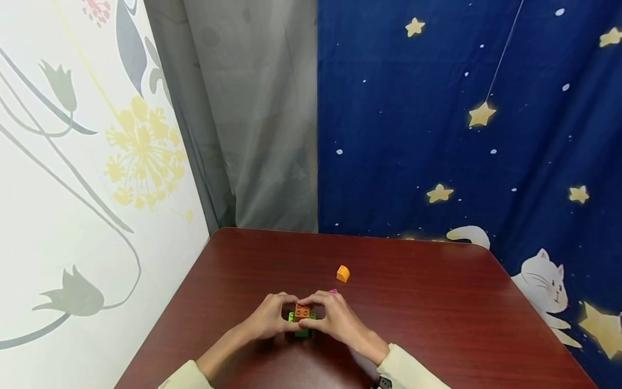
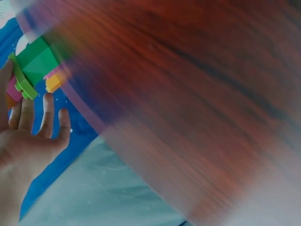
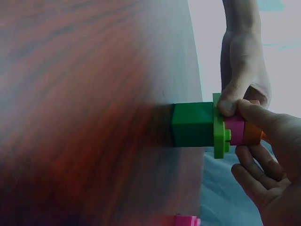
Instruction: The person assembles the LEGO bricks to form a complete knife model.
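Observation:
A stack of toy building bricks stands on the table between both hands. In the right wrist view it has a dark green block (image 3: 193, 125) at the table, then a light green plate (image 3: 218, 141), a pink brick (image 3: 235, 132) and an orange brick (image 3: 253, 133) on top. My left hand (image 1: 269, 317) holds the stack from the left, its thumb near the plate and pink brick. From the right, my right hand (image 1: 339, 320) pinches the upper bricks between thumb and fingers. The fingers partly cover the pink and orange bricks.
Beyond the hands, a yellow-orange curved brick (image 1: 343, 274) lies on the dark red-brown table (image 1: 413, 302). Another pink brick (image 1: 333, 291) sits just behind the right hand. A patterned white wall (image 1: 160, 259) borders the left side; curtains hang behind the far edge.

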The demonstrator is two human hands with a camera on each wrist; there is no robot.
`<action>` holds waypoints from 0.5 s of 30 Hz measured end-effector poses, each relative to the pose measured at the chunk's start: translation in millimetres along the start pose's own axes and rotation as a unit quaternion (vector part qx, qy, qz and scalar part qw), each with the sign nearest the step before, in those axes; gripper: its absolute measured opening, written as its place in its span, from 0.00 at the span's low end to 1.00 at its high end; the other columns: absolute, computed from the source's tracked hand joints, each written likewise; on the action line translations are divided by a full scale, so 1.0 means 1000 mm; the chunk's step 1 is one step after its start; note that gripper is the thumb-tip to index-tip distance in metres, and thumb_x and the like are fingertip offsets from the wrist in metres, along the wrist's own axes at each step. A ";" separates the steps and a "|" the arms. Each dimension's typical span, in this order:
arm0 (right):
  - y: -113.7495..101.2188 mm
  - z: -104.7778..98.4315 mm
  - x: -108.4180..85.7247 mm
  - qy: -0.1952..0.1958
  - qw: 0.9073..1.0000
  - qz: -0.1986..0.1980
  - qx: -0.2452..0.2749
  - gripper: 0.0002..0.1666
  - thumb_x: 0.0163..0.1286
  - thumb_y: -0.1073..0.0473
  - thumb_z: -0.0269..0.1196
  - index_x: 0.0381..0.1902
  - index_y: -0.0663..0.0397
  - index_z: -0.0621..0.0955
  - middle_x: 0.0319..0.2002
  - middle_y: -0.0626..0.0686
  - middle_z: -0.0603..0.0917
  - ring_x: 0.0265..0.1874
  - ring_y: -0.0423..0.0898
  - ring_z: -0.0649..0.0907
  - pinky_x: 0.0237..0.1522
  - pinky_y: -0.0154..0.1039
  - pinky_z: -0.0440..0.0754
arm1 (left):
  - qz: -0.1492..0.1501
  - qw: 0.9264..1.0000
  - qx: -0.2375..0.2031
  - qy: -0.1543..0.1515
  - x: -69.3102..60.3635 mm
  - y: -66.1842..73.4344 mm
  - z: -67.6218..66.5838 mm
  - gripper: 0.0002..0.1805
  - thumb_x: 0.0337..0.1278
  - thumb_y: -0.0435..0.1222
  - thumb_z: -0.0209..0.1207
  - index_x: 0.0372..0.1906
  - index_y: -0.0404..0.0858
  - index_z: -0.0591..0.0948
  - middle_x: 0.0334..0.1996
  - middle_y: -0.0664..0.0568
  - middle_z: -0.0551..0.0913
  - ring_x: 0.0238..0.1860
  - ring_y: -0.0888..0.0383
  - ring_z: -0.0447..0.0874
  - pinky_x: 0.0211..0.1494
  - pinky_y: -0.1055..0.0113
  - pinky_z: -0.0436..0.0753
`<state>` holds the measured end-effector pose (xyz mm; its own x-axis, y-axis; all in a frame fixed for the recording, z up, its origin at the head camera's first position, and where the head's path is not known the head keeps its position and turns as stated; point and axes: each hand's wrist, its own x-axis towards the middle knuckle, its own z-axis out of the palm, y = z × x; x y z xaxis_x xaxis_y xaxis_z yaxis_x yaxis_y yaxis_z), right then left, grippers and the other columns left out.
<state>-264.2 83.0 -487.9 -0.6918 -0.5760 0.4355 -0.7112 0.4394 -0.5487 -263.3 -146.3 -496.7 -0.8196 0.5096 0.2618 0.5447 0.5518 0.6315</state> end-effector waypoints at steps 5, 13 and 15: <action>0.002 0.004 -0.004 0.013 1.000 -0.017 0.011 0.23 0.64 0.51 0.77 0.57 0.44 0.86 0.46 0.40 0.88 0.45 0.34 0.85 0.49 0.43 0.86 | -0.005 1.000 0.002 -0.003 0.000 0.002 -0.001 0.25 0.51 0.51 0.78 0.49 0.42 0.87 0.41 0.58 0.87 0.45 0.60 0.86 0.48 0.61 0.86; 0.003 -0.005 -0.007 0.009 1.000 -0.016 0.005 0.25 0.64 0.47 0.76 0.58 0.44 0.86 0.46 0.39 0.88 0.44 0.39 0.86 0.48 0.44 0.86 | -0.011 1.000 0.007 -0.016 0.000 0.003 0.000 0.24 0.53 0.52 0.77 0.50 0.43 0.87 0.41 0.58 0.88 0.45 0.59 0.85 0.48 0.61 0.84; 0.006 -0.010 -0.007 0.007 1.000 -0.016 0.004 0.26 0.63 0.47 0.77 0.57 0.45 0.86 0.47 0.41 0.88 0.44 0.41 0.87 0.47 0.44 0.86 | -0.010 1.000 0.016 -0.016 0.000 0.003 0.000 0.24 0.54 0.51 0.77 0.50 0.42 0.87 0.40 0.60 0.88 0.44 0.59 0.83 0.46 0.62 0.83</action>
<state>-264.4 96.6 -487.2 -0.6698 -0.5803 0.4633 -0.7326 0.4147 -0.5397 -261.6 -144.6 -494.8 -0.8251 0.5182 0.2253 0.5334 0.5827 0.6131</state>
